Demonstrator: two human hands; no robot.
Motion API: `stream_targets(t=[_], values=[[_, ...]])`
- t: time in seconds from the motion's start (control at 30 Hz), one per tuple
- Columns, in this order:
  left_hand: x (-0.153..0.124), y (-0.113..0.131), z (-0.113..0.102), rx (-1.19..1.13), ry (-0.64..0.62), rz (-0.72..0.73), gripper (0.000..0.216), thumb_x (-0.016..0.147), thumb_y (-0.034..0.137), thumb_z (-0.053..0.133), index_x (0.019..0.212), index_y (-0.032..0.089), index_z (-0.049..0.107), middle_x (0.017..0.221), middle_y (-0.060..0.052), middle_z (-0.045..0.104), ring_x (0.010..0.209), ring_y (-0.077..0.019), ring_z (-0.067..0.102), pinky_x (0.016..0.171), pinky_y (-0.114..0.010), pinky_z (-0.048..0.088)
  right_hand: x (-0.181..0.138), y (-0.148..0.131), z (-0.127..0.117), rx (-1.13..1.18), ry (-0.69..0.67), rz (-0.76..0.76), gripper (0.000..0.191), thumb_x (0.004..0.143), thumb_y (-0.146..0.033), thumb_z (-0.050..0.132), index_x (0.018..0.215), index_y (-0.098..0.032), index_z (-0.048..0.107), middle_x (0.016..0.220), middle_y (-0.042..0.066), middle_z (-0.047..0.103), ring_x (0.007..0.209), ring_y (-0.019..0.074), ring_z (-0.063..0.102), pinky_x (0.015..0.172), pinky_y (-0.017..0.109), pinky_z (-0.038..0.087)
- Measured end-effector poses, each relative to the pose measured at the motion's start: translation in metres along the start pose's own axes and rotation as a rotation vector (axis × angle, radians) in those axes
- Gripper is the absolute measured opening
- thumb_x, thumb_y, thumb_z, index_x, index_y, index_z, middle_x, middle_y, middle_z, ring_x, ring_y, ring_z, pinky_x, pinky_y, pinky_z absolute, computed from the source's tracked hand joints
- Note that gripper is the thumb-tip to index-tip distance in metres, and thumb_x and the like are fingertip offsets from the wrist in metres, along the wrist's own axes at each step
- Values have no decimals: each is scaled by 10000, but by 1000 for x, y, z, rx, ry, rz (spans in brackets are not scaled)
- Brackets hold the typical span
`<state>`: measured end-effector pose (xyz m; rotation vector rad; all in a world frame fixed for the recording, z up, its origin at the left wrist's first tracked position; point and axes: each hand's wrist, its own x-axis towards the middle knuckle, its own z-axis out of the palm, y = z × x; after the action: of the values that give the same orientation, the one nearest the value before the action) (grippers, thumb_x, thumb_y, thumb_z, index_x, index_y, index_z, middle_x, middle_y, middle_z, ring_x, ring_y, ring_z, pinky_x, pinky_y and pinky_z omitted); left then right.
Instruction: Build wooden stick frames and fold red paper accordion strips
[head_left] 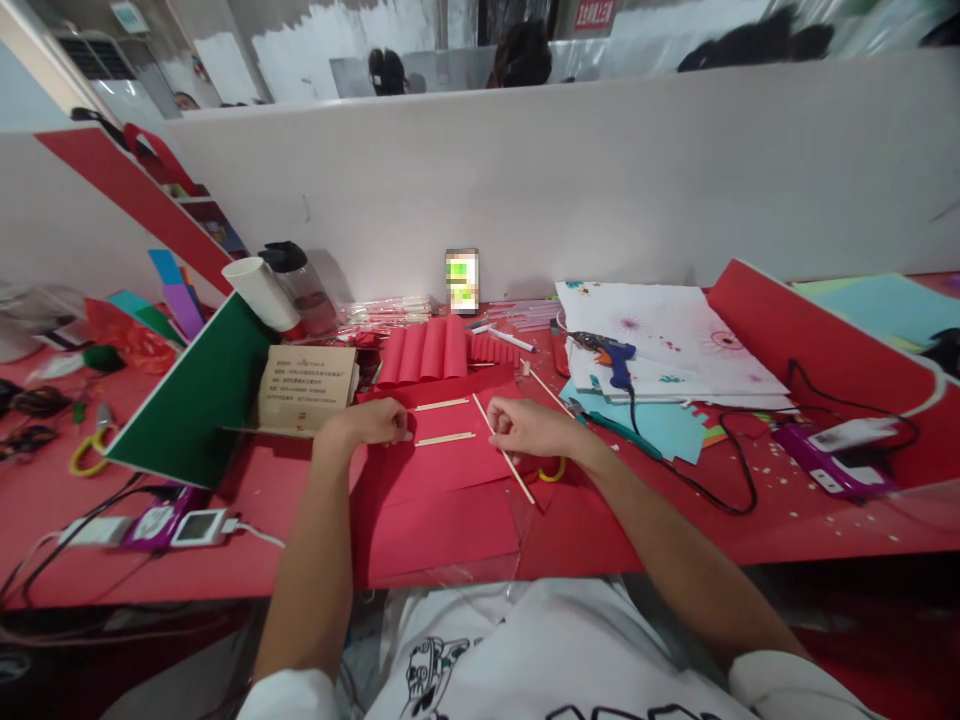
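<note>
Red paper sheets [435, 520] lie in front of me. Two short pale wooden sticks [446, 438] rest on them, roughly parallel, between my hands. My left hand [379, 421] is closed, its fingertips bent down to the paper beside the sticks' left ends; whether anything is between them is hidden. To the right, my right hand [517, 427] pinches a longer thin wooden stick [521, 483], which slants from upper left to lower right beneath its fingers. Yellow scissor handles [553, 470] show partly behind my right wrist.
Rolled red paper tubes [424, 350] and a lit phone [462, 280] stand beyond my hands. Right are a blue glue gun [619, 360], pliers [622, 432] and a black cable. A cardboard box [304, 390] and green board [191, 400] stand left. A white partition [525, 180] closes the back.
</note>
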<state>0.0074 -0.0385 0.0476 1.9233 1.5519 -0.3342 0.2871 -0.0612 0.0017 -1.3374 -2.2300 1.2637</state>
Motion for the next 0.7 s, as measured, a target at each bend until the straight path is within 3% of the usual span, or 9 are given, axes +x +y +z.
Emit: stream_targets(t=[0.17,0.43,0.7], values=[[2,-2,1,-2,9,-26,100,759,240,581,815,170,626,722,-17,659,656,-144,588,565,-207,437,6,-1,12,-171,138,-19,149,856,-177,572,907,-233,444,673,-51,677,589,119,626,561,213,322],[22,-24,9,-43,16,91,34,741,209,605,735,177,612,701,-28,670,666,-157,614,567,-216,414,5,-11,23,-269,209,31,130,825,-176,562,846,-224,443,732,-28,652,606,115,549,554,233,259],[21,-24,8,-1,-8,111,153,796,309,590,745,165,603,707,-23,667,638,-133,583,583,-213,428,9,-10,26,-309,223,3,122,793,-191,562,775,-218,445,650,-37,578,580,114,465,550,249,226]])
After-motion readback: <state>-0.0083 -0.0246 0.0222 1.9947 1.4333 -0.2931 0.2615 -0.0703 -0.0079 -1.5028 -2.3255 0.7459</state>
